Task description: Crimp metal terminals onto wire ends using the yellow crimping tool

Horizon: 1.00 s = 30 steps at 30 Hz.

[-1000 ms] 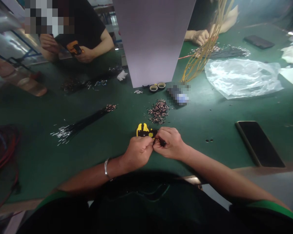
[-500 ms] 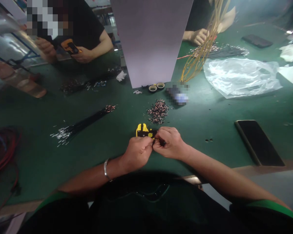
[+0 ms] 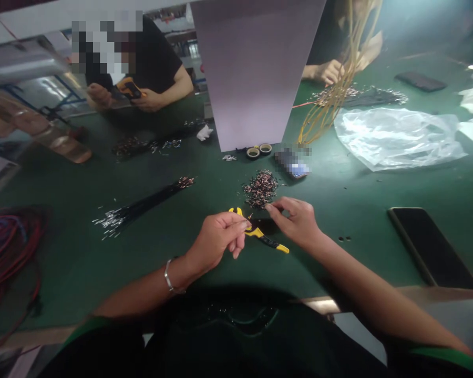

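Note:
My left hand (image 3: 220,236) is closed in a pinch, thumb against forefinger, over a yellow-and-black hand tool like wire strippers (image 3: 270,241); whatever is between the fingertips is too small to make out. The tool lies on the green table, partly hidden by that hand. My right hand (image 3: 297,218) has its thumb and forefinger together at the near edge of a pile of short copper-ended wire pieces (image 3: 261,189). I cannot make out what its fingertips hold. A bundle of black wires (image 3: 150,199) with bare ends lies left of my hands.
A phone (image 3: 431,247) lies at the right near the table edge. Behind the pile are tape rolls (image 3: 253,153) and an upright white panel (image 3: 256,73). A clear plastic bag (image 3: 398,136) is at back right, red cables (image 3: 8,247) at left. Two people work opposite.
My hands have come apart. The right hand has moved to the pile's edge, uncovering the tool's handle. The whole view has shifted slightly.

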Each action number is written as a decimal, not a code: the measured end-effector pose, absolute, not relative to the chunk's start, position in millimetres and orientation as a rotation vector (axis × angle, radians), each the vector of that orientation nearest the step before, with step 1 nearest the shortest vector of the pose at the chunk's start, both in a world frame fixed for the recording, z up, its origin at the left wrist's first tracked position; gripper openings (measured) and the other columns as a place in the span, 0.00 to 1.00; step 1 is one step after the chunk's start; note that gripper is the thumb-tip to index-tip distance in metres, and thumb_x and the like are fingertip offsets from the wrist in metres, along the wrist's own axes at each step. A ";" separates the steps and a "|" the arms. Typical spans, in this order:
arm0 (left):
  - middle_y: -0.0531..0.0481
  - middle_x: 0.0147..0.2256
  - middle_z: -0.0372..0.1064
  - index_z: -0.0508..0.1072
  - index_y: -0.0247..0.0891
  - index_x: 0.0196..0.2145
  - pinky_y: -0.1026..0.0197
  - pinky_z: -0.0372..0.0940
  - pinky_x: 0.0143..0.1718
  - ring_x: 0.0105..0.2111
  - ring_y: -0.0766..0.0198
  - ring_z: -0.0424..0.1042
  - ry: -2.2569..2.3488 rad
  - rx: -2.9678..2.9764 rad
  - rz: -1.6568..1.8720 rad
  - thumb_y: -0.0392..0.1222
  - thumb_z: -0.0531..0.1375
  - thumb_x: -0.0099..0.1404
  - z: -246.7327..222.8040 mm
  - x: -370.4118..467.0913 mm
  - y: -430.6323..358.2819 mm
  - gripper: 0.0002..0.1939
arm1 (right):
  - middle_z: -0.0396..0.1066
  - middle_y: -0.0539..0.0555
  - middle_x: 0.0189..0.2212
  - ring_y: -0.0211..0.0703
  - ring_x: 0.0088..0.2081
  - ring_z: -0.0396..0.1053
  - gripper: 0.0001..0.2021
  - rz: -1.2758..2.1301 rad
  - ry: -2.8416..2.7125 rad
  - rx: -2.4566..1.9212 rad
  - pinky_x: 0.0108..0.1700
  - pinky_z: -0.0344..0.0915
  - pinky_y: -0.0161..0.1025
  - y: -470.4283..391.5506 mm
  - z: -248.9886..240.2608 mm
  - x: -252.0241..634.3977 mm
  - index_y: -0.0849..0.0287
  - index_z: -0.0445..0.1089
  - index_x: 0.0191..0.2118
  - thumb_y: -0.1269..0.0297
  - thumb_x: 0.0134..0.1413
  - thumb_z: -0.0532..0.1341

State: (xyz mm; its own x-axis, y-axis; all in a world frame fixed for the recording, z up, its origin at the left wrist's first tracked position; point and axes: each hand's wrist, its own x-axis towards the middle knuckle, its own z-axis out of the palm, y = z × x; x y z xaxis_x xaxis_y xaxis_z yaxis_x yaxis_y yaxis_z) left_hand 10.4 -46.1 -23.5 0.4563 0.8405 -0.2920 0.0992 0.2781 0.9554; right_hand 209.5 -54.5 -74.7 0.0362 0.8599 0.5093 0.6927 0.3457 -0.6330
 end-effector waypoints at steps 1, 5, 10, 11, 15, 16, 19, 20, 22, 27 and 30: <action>0.56 0.14 0.65 0.71 0.33 0.28 0.68 0.51 0.15 0.12 0.76 0.58 0.984 1.179 0.637 0.39 0.60 0.60 -23.4 9.6 -44.7 0.07 | 0.65 0.48 0.16 0.35 0.20 0.62 0.14 0.247 -1.668 -1.432 0.26 0.58 0.35 -54.0 -74.3 210.7 0.59 0.67 0.21 0.62 0.56 0.59; 0.55 0.15 0.65 0.72 0.34 0.29 0.66 0.53 0.15 0.12 0.74 0.58 0.912 1.102 0.627 0.40 0.59 0.62 -25.5 6.8 -40.7 0.07 | 0.65 0.48 0.17 0.35 0.20 0.60 0.13 0.523 -1.436 -1.467 0.25 0.59 0.34 -53.6 -71.1 212.9 0.59 0.71 0.25 0.57 0.55 0.60; 0.55 0.15 0.64 0.72 0.34 0.29 0.66 0.52 0.14 0.12 0.74 0.58 0.898 1.057 0.570 0.41 0.60 0.61 -30.9 8.6 -40.0 0.07 | 0.69 0.49 0.19 0.37 0.21 0.65 0.11 1.183 -1.198 -1.125 0.26 0.64 0.37 -59.5 -64.8 204.1 0.59 0.74 0.33 0.56 0.49 0.65; 0.55 0.15 0.64 0.71 0.34 0.29 0.66 0.51 0.14 0.12 0.74 0.59 0.901 1.056 0.553 0.41 0.60 0.60 -31.6 9.4 -40.6 0.07 | 0.69 0.49 0.19 0.37 0.21 0.65 0.11 1.268 -1.179 -1.078 0.26 0.64 0.37 -61.2 -63.3 201.6 0.59 0.74 0.33 0.56 0.48 0.66; 0.53 0.17 0.66 0.71 0.34 0.28 0.66 0.50 0.14 0.13 0.73 0.63 0.876 1.073 0.490 0.42 0.60 0.60 -33.1 11.7 -43.5 0.08 | 0.70 0.49 0.20 0.34 0.21 0.65 0.10 1.443 -1.147 -1.011 0.25 0.64 0.35 -66.7 -58.6 193.5 0.60 0.74 0.30 0.58 0.45 0.69; 0.53 0.17 0.66 0.71 0.34 0.27 0.66 0.52 0.15 0.13 0.73 0.64 0.861 1.071 0.482 0.42 0.60 0.60 -33.0 12.0 -44.2 0.08 | 0.70 0.49 0.20 0.34 0.21 0.65 0.10 1.460 -1.143 -1.007 0.25 0.64 0.34 -67.5 -57.9 192.4 0.60 0.73 0.29 0.58 0.45 0.69; 0.52 0.19 0.68 0.71 0.33 0.28 0.66 0.57 0.17 0.15 0.72 0.64 0.815 1.036 0.462 0.42 0.60 0.61 -31.7 12.4 -45.3 0.09 | 0.71 0.50 0.21 0.33 0.21 0.64 0.11 1.489 -1.134 -0.997 0.25 0.63 0.34 -68.2 -57.5 191.8 0.61 0.72 0.27 0.58 0.47 0.68; 0.51 0.19 0.69 0.71 0.33 0.28 0.66 0.59 0.18 0.15 0.72 0.63 0.805 1.014 0.463 0.43 0.60 0.61 -31.1 12.5 -45.5 0.10 | 0.71 0.50 0.21 0.33 0.21 0.64 0.11 1.492 -1.130 -0.993 0.25 0.63 0.33 -68.0 -57.8 192.3 0.61 0.71 0.27 0.58 0.47 0.68; 0.50 0.20 0.69 0.71 0.32 0.29 0.65 0.62 0.18 0.15 0.72 0.61 0.798 0.973 0.471 0.44 0.60 0.61 -29.9 12.7 -45.4 0.11 | 0.71 0.50 0.20 0.33 0.21 0.64 0.12 1.491 -1.126 -0.982 0.24 0.62 0.33 -67.5 -59.1 193.4 0.61 0.70 0.26 0.57 0.48 0.67; 0.49 0.20 0.70 0.72 0.31 0.29 0.66 0.63 0.17 0.15 0.72 0.61 0.827 0.970 0.481 0.42 0.63 0.57 -31.0 12.5 -44.0 0.09 | 0.70 0.49 0.19 0.34 0.20 0.63 0.13 1.470 -1.143 -0.973 0.24 0.62 0.34 -66.7 -62.3 194.2 0.60 0.69 0.27 0.56 0.49 0.66; 0.50 0.19 0.71 0.73 0.31 0.28 0.66 0.63 0.17 0.15 0.72 0.62 0.841 0.973 0.525 0.40 0.64 0.53 -32.5 12.6 -43.5 0.08 | 0.70 0.49 0.19 0.34 0.20 0.64 0.13 1.474 -1.151 -0.976 0.24 0.62 0.34 -66.5 -62.0 193.2 0.60 0.68 0.27 0.56 0.49 0.66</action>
